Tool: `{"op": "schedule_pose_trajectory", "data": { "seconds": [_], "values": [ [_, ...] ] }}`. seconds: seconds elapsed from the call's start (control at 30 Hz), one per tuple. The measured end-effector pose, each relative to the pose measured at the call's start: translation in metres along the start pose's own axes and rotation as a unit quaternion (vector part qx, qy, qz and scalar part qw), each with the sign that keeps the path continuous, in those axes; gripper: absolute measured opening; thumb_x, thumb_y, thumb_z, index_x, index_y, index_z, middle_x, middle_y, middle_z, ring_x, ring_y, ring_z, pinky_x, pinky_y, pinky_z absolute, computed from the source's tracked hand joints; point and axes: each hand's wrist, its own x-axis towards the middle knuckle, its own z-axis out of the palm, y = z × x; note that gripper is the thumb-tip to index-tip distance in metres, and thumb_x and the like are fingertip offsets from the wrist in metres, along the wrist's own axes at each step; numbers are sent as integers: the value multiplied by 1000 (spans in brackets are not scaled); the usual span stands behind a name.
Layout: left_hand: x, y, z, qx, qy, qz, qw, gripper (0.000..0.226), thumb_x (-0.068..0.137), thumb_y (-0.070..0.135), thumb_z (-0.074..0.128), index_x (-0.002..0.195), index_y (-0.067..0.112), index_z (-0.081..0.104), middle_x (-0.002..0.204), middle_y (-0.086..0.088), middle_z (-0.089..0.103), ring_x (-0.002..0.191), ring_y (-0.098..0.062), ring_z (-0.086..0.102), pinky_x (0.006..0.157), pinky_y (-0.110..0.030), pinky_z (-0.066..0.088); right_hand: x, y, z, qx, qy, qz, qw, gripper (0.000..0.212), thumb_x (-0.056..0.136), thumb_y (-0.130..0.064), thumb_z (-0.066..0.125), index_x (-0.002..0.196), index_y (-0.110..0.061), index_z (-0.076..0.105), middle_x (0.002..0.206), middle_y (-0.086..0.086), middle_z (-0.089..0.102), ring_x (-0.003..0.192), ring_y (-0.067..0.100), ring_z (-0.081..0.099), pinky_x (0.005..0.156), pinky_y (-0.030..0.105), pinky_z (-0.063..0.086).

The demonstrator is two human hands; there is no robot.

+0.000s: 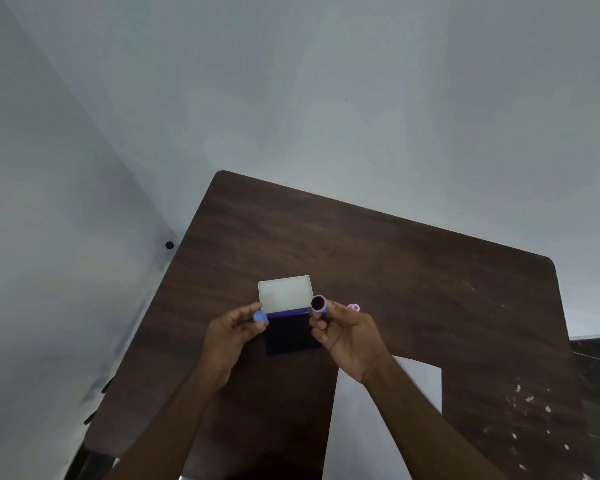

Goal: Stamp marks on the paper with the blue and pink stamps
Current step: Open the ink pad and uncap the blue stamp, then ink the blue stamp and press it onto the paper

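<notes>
My right hand holds a blue stamp by its barrel, the dark inked round face turned up toward the camera. My left hand pinches a small blue cap at its fingertips. Between the hands an ink pad lies open on the table, its dark pad below and its white lid raised behind. A pink stamp rests on the table just behind my right hand, mostly hidden. White paper lies near the front edge, partly under my right forearm.
The dark brown wooden table has pale chipped spots at its right front. Grey floor surrounds it. A small black round object sits on the floor by the table's left edge.
</notes>
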Motion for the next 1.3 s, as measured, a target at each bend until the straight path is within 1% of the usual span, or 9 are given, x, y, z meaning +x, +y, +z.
{"op": "schedule_pose_trajectory", "data": {
  "seconds": [0.23, 0.37, 0.47, 0.67, 0.77, 0.83, 0.93, 1.1, 1.3],
  "values": [
    [8, -22, -9, 205, 85, 46, 974, 36, 80, 14, 77, 114, 23, 69, 108, 7, 72, 88, 4, 63, 73, -6, 44, 2, -1, 2, 16, -55, 16, 998, 18, 93, -14, 51, 101, -2, 61, 87, 9, 58, 72, 15, 47, 63, 27, 41],
    [5, -27, -7, 323, 115, 140, 929, 34, 76, 14, 80, 109, 17, 73, 109, 0, 72, 101, -13, 62, 95, -31, 48, 2, -4, 2, 14, -59, 18, 998, 18, 93, -14, 52, 103, -3, 61, 88, 9, 58, 73, 15, 49, 64, 27, 42],
    [7, -31, -7, 378, 139, 151, 903, 35, 75, 15, 81, 109, 16, 73, 112, -5, 68, 107, -21, 54, 95, -33, 40, 2, -5, 2, 17, -65, 18, 998, 18, 93, -14, 52, 104, -3, 60, 88, 9, 58, 73, 15, 49, 64, 27, 43],
    [5, -27, -8, 390, 117, 108, 907, 49, 76, 23, 80, 123, 21, 65, 126, -4, 60, 119, -21, 46, 100, -35, 37, 2, -3, 4, 25, -63, 21, 997, 17, 93, -13, 50, 103, -4, 61, 88, 9, 57, 73, 15, 48, 64, 27, 42],
    [-2, -11, 4, 337, 87, 130, 928, 47, 76, 25, 80, 120, 18, 64, 122, -3, 63, 116, -19, 53, 99, -32, 38, 3, 0, 5, 33, -71, 24, 997, 18, 93, -13, 50, 103, -3, 60, 88, 9, 56, 73, 15, 47, 63, 27, 42],
    [-12, 6, 17, 308, 61, 161, 936, 46, 76, 29, 80, 118, 22, 65, 116, 4, 64, 109, -11, 56, 94, -27, 41, 4, 4, 7, 42, -78, 30, 996, 18, 94, -13, 48, 104, -2, 59, 89, 10, 55, 73, 15, 46, 63, 27, 42],
    [-28, 31, 37, 285, 30, 242, 927, 45, 75, 32, 79, 116, 36, 61, 107, 24, 57, 100, 9, 55, 85, -7, 41, 4, 8, 6, 70, -75, 43, 994, 20, 94, -12, 46, 105, -1, 60, 90, 11, 55, 72, 16, 48, 63, 27, 45],
    [-42, 51, 51, 233, -3, 272, 934, 54, 66, 52, 70, 113, 26, 67, 104, 28, 57, 101, 16, 53, 80, 1, 40, 3, 9, 4, 85, -81, 57, 991, 33, 90, -14, 53, 120, 0, 58, 103, 15, 58, 74, 16, 54, 69, 28, 48],
    [-43, 47, 52, 201, 11, 267, 942, 37, 70, 37, 77, 104, 31, 65, 98, 30, 58, 96, 20, 54, 80, 3, 39, 7, 15, 4, 104, -93, 79, 987, 40, 89, -14, 56, 126, 0, 54, 106, 15, 52, 75, 14, 56, 68, 28, 48]
  ]
}}
